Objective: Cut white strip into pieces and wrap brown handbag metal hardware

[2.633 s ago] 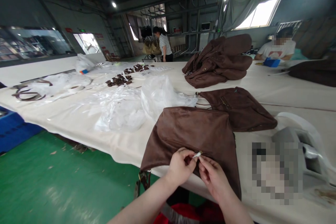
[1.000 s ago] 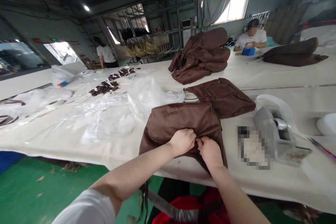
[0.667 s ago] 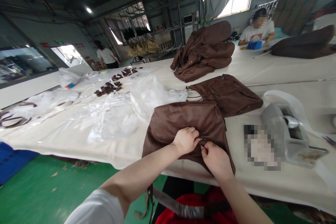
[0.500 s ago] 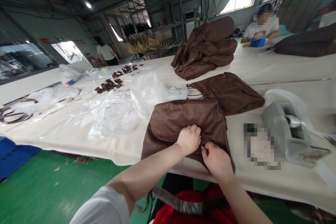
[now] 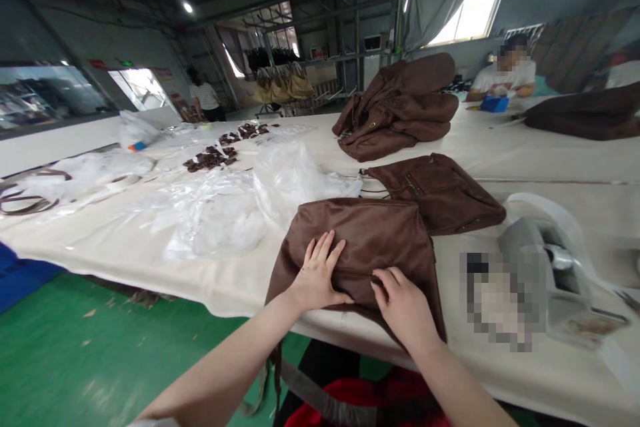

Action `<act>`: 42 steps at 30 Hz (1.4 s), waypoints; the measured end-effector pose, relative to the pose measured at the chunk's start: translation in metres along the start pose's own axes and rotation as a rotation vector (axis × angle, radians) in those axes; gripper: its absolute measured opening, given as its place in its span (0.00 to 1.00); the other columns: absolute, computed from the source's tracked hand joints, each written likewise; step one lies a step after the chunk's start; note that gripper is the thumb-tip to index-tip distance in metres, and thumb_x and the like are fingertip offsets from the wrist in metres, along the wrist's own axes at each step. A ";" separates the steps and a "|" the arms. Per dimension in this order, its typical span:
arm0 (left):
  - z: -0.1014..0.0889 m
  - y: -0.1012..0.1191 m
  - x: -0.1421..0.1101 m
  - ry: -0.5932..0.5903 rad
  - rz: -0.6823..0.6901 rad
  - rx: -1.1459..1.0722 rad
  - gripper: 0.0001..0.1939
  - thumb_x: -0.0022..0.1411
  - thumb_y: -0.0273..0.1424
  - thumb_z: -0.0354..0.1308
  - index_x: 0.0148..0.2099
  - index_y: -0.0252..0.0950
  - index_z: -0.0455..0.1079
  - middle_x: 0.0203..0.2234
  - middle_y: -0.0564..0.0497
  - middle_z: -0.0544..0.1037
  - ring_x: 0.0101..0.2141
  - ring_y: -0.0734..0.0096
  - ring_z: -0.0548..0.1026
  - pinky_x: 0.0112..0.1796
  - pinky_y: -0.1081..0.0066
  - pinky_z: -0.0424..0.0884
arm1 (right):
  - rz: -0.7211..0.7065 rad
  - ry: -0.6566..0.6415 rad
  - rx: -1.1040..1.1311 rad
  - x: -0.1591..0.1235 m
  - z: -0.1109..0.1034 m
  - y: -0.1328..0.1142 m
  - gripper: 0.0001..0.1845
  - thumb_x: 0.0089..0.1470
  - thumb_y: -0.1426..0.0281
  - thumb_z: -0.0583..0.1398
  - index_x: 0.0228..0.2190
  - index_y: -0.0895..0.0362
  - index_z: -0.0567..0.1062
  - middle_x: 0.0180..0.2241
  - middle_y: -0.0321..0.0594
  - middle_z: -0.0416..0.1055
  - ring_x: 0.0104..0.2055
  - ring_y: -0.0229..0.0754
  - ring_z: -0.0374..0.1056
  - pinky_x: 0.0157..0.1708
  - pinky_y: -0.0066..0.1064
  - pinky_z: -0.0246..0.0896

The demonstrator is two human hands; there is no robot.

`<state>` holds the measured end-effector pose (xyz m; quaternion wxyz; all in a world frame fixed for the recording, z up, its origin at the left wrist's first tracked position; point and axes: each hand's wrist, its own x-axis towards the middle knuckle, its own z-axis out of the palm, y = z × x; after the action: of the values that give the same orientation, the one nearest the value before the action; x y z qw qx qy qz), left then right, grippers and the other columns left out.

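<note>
A brown suede bag (image 5: 365, 240) lies flat at the near edge of the white table (image 5: 125, 240). My left hand (image 5: 317, 273) rests on its front, fingers stretched out flat. My right hand (image 5: 403, 303) sits just to the right, fingers curled with the tips pinched at the bag's zipper line. What the tips hold is too small to make out. A strap (image 5: 280, 380) hangs from the bag below the table edge.
A second brown bag (image 5: 440, 190) lies behind the first, and a pile of brown bags (image 5: 400, 110) farther back. Clear plastic bags (image 5: 240, 203) lie to the left, a grey tape dispenser (image 5: 545, 267) to the right. Two people are at the far side.
My left hand has gone from a closed pinch at the zipper to lying flat with fingers spread on the bag. My right hand stays curled at the zipper.
</note>
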<state>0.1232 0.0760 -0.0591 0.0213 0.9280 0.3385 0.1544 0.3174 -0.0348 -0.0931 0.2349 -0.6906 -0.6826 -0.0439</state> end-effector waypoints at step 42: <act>0.007 -0.114 -0.053 0.163 -0.729 -0.465 0.45 0.50 0.55 0.55 0.63 0.34 0.54 0.41 0.44 0.79 0.41 0.49 0.79 0.42 0.56 0.76 | -0.006 -0.117 -0.115 -0.048 -0.028 0.024 0.17 0.57 0.75 0.58 0.49 0.56 0.72 0.50 0.44 0.71 0.51 0.48 0.67 0.53 0.39 0.63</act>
<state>0.0158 0.1309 -0.0964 0.2558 0.7032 0.6008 0.2814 0.3448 -0.0882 -0.0932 0.1543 -0.7023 -0.6936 -0.0435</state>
